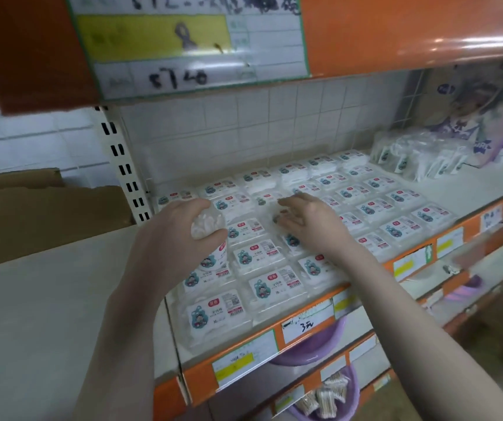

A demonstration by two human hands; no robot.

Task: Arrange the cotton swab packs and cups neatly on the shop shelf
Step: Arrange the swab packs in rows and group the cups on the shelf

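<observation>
Head view: left hand grips a clear cotton swab cup above rows of swab packs; right hand spread, holding nothing; bagged packs at two o'clock, purple basin beneath.

The left hand curled its fingers in a grip; the right hand reached forward, fingers loosely spread.

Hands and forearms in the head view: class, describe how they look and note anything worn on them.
Both forearms are bare up to the bottom edge of the picture: no sleeves, gloves, watch or bracelets show. The left hand shows no rings. The right hand has dark polish on at least one fingernail; no rings are visible there either.
</observation>
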